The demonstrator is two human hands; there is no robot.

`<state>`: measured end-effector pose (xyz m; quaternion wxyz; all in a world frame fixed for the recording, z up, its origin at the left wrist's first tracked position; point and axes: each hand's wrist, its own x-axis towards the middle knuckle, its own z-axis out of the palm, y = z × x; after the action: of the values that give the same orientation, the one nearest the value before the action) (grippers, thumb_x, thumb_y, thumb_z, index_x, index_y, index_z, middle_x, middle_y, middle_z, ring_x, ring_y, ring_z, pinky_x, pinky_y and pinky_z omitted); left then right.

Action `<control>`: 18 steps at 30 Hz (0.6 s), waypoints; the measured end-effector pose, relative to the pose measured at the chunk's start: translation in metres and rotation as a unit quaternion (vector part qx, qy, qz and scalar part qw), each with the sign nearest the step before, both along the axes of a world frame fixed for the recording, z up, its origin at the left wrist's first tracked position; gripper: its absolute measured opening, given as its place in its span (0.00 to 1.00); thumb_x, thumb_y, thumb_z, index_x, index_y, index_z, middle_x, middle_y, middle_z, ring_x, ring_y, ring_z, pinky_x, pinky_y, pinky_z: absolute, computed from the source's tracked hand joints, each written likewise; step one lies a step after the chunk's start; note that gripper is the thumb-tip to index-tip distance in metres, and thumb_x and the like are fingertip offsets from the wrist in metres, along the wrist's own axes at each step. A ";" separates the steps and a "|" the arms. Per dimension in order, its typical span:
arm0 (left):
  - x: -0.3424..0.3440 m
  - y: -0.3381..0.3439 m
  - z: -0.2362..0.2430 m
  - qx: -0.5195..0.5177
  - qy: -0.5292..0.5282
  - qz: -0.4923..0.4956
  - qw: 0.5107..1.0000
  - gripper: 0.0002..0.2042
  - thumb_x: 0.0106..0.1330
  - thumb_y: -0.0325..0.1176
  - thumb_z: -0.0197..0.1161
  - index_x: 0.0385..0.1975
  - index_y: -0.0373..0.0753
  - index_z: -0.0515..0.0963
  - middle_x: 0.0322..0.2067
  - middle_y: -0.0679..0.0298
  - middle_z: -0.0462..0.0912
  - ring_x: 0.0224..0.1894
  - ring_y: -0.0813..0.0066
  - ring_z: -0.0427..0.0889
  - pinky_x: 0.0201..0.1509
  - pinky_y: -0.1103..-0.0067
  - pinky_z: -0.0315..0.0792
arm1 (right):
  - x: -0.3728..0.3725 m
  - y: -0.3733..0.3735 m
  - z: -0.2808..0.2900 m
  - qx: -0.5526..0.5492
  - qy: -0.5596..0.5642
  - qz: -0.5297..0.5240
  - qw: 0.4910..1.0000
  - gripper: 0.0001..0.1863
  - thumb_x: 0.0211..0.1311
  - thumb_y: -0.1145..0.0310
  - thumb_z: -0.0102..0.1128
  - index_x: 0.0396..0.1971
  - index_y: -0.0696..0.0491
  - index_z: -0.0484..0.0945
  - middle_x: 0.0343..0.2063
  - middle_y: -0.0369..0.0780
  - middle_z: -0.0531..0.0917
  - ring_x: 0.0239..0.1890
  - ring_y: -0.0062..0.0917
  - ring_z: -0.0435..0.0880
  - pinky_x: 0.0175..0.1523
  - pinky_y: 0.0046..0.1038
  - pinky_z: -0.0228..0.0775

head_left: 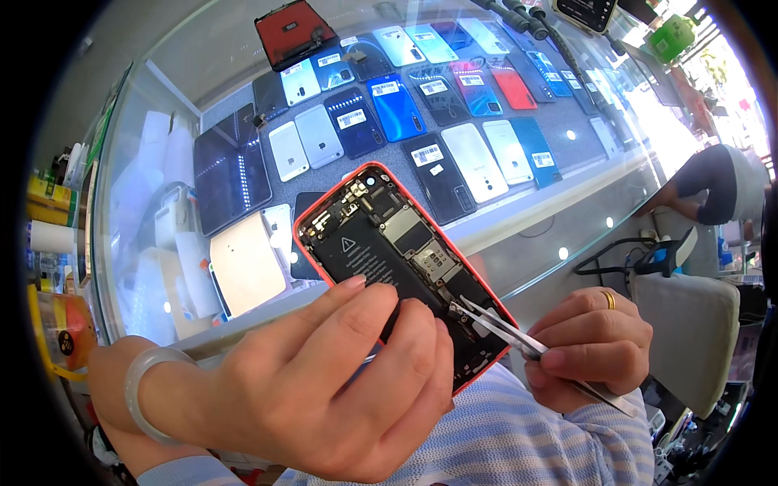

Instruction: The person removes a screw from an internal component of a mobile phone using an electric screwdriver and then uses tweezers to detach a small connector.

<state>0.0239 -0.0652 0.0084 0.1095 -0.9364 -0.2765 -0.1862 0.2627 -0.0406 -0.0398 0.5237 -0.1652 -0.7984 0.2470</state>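
An opened smartphone (377,243) with a red rim tilts in front of me, its black battery and small metal parts exposed. My left hand (348,381) is closed at its lower left side and covers that edge. What the curled fingertips press on is partly hidden behind the knuckles. Between the fingers and thumb of my right hand (592,344) is a pair of metal tweezers (506,330). Their tips touch, or hover just over, a small connector area beside the battery, near the phone's lower right.
Beyond the phone stands a glass display case (559,182) with rows of phones under its top. A red and black case (293,36) lies on the glass at the far side. To the right are a pale chair (685,332) and another person's leg (689,190); a green bottle (671,39) stands far right.
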 end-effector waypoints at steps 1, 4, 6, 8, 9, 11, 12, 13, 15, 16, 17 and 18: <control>0.000 0.000 0.000 -0.001 -0.001 0.001 1.000 0.19 0.61 0.49 0.65 0.33 0.34 0.83 0.30 0.60 0.80 0.33 0.64 0.81 0.31 0.78 0.79 | 0.000 0.000 0.000 0.000 -0.003 -0.006 1.000 0.12 0.38 0.81 0.74 0.27 0.61 0.80 0.18 0.42 0.80 0.15 0.25 0.79 0.20 0.23 0.74; -0.003 -0.002 -0.009 0.000 -0.028 0.014 1.000 0.21 0.60 0.49 0.66 0.36 0.34 0.83 0.32 0.60 0.79 0.33 0.65 0.80 0.32 0.78 0.78 | 0.001 -0.001 0.003 -0.021 -0.010 0.007 1.000 0.12 0.40 0.80 0.74 0.27 0.60 0.80 0.18 0.42 0.80 0.15 0.26 0.79 0.20 0.23 0.74; -0.004 0.000 -0.009 -0.014 -0.030 0.021 0.999 0.22 0.59 0.50 0.66 0.38 0.34 0.83 0.33 0.60 0.78 0.33 0.66 0.78 0.32 0.77 0.76 | 0.004 -0.001 0.005 -0.034 -0.005 -0.006 0.999 0.12 0.41 0.80 0.74 0.27 0.60 0.80 0.18 0.42 0.80 0.15 0.26 0.80 0.20 0.23 0.74; -0.004 0.002 -0.007 -0.045 -0.027 0.030 0.998 0.23 0.58 0.50 0.68 0.40 0.34 0.83 0.34 0.61 0.78 0.33 0.67 0.76 0.32 0.76 0.74 | 0.005 -0.001 0.005 -0.041 -0.001 -0.016 0.999 0.12 0.41 0.80 0.74 0.27 0.60 0.80 0.18 0.42 0.80 0.16 0.26 0.80 0.20 0.23 0.73; -0.003 0.004 -0.005 -0.066 -0.027 0.035 0.997 0.23 0.57 0.50 0.68 0.41 0.34 0.83 0.34 0.61 0.77 0.33 0.68 0.76 0.32 0.75 0.73 | 0.005 -0.002 0.005 -0.043 0.000 -0.020 0.999 0.12 0.41 0.80 0.74 0.27 0.60 0.79 0.18 0.42 0.81 0.16 0.27 0.80 0.20 0.23 0.73; -0.002 0.004 -0.005 -0.092 -0.045 0.038 0.994 0.24 0.55 0.50 0.70 0.41 0.35 0.83 0.35 0.62 0.76 0.32 0.68 0.74 0.32 0.74 0.71 | 0.005 -0.002 0.005 -0.049 0.002 -0.028 0.998 0.12 0.40 0.80 0.75 0.26 0.60 0.79 0.18 0.42 0.81 0.16 0.27 0.80 0.20 0.23 0.72; -0.002 0.004 -0.008 -0.097 -0.062 0.036 0.993 0.23 0.54 0.49 0.70 0.41 0.35 0.83 0.35 0.63 0.76 0.32 0.67 0.74 0.32 0.74 0.70 | 0.005 -0.003 0.005 -0.053 0.003 -0.032 0.998 0.13 0.40 0.80 0.75 0.26 0.60 0.79 0.18 0.42 0.81 0.16 0.27 0.80 0.20 0.22 0.72; -0.002 0.005 -0.010 -0.102 -0.080 0.034 0.991 0.23 0.53 0.49 0.71 0.41 0.36 0.82 0.35 0.63 0.76 0.32 0.67 0.74 0.32 0.73 0.70 | 0.005 -0.003 0.005 -0.057 0.005 -0.036 0.998 0.13 0.39 0.80 0.75 0.26 0.60 0.80 0.18 0.42 0.81 0.16 0.27 0.80 0.20 0.22 0.72; -0.003 0.006 -0.009 -0.095 -0.085 0.014 0.992 0.23 0.51 0.47 0.73 0.40 0.36 0.82 0.34 0.63 0.77 0.32 0.68 0.75 0.31 0.75 0.71 | 0.004 -0.002 0.005 -0.066 0.010 -0.030 0.997 0.13 0.38 0.80 0.75 0.27 0.60 0.80 0.18 0.42 0.80 0.16 0.27 0.80 0.20 0.22 0.72; -0.004 0.007 -0.009 -0.091 -0.088 0.003 0.992 0.22 0.50 0.46 0.73 0.39 0.36 0.83 0.34 0.63 0.78 0.32 0.68 0.76 0.30 0.75 0.71 | 0.004 -0.002 0.005 -0.070 0.012 -0.028 0.997 0.14 0.38 0.81 0.75 0.27 0.60 0.80 0.17 0.42 0.80 0.16 0.27 0.80 0.20 0.22 0.72; -0.004 0.006 -0.009 -0.079 -0.089 -0.001 0.993 0.21 0.50 0.45 0.74 0.38 0.36 0.83 0.33 0.63 0.78 0.32 0.68 0.77 0.30 0.76 0.72 | 0.003 -0.001 0.005 -0.071 0.009 -0.020 0.997 0.13 0.38 0.81 0.75 0.27 0.60 0.80 0.17 0.42 0.80 0.15 0.27 0.80 0.20 0.22 0.71; -0.005 0.004 -0.009 -0.067 -0.090 -0.006 0.994 0.21 0.50 0.45 0.74 0.37 0.36 0.83 0.33 0.62 0.79 0.31 0.68 0.78 0.30 0.77 0.73 | 0.002 -0.001 0.005 -0.072 0.005 -0.013 0.997 0.13 0.37 0.81 0.75 0.27 0.60 0.80 0.17 0.42 0.80 0.15 0.26 0.79 0.20 0.22 0.71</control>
<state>0.0186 -0.0612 -0.0010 0.0202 -0.9227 -0.2919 -0.2510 0.2647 -0.0412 -0.0345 0.5177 -0.2114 -0.7736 0.2981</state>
